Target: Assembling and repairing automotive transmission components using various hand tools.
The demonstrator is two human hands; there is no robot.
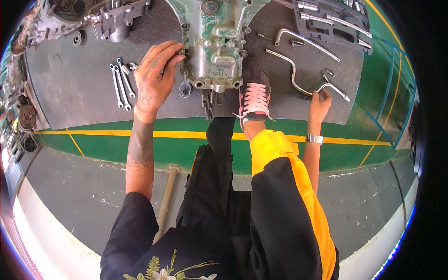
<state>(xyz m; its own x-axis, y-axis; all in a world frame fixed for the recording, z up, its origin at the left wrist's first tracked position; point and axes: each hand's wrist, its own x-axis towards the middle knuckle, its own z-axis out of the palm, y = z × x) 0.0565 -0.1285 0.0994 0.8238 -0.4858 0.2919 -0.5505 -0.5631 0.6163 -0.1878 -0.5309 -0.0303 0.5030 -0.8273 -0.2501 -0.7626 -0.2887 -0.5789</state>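
A green-painted metal gearbox housing [215, 51] lies on the dark metal sheet, with a splined shaft [208, 105] sticking out of its near end. At the housing's left flange is my left hand [156, 70], its thumb and fingers pinched together; whatever is between the fingertips is hidden. My right hand [319, 105] is closed round the bend of a chrome speed brace [289, 65] on the right side of the sheet. The head of a ratchet [185, 89] shows beside the housing, below my left fingertips.
Several combination wrenches [122, 86] lie to the left. A bent chrome bar [308, 43] and small sockets [329, 73] are on the right, below an open socket case [333, 23]. My shoe with pink laces [255, 95] stands against the housing. Metal castings [114, 21] sit at the far left.
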